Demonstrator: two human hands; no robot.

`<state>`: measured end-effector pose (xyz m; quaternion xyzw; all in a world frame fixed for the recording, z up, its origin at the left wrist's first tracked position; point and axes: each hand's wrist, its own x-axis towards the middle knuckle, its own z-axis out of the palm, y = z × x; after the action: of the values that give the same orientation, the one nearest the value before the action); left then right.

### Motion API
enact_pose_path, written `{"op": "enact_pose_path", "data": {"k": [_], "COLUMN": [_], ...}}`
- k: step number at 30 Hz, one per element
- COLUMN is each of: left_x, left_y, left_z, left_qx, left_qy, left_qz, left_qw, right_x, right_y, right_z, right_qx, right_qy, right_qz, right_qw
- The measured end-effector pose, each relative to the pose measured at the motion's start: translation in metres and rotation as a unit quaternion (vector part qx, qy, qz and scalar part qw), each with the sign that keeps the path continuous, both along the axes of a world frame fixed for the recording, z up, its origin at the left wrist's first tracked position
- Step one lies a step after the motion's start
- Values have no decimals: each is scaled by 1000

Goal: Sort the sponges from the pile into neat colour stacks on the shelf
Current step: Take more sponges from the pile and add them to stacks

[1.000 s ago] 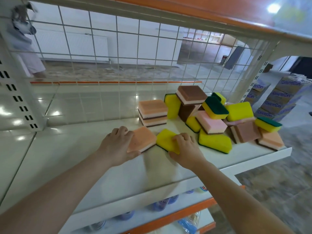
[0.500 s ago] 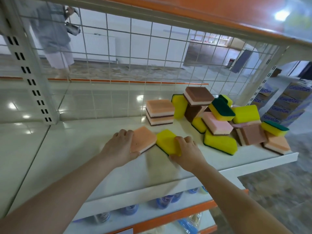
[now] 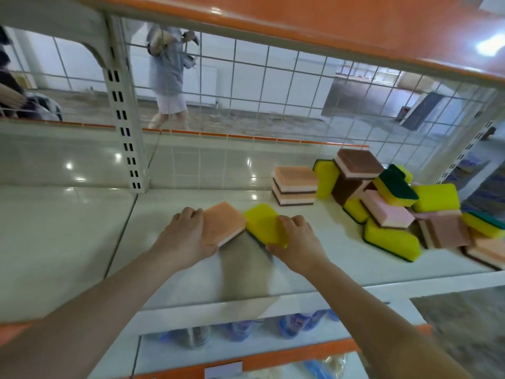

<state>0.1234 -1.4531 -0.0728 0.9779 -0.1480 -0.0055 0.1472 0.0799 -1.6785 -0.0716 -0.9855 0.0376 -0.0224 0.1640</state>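
Left hand (image 3: pixel 188 236): grips the orange sponge (image 3: pixel 222 224), tilted above the shelf (image 3: pixel 82 242).
Right hand (image 3: pixel 296 240): grips the yellow sponge (image 3: pixel 263 224), corner meeting the orange one.
Pile (image 3: pixel 396 206): right of both hands.
Orange stack (image 3: pixel 295 186): beyond the right hand.

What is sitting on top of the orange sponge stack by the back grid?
Nothing: the top of the orange sponge stack is bare, two sponges high. A yellow sponge stands on edge against its right side. What lies behind the stack is hidden.
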Motion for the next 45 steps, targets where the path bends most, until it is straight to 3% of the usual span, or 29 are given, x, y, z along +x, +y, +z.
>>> {"op": "enact_pose_path", "data": {"k": [25,45], "left_x": [-89,-149], "left_y": [200,281], "left_z": [15,17], "left_qx": [36,26], "left_qy": [-24,-11], "left_qz": [90,270], "left_qw": [995,963], "right_x": [-53,-42], "right_y": [198,282], "right_z": [6,10], "right_qx": [17,21], "right_qy": [-16,6], "right_qz": [78,244], "right_qw": [997,970]}}
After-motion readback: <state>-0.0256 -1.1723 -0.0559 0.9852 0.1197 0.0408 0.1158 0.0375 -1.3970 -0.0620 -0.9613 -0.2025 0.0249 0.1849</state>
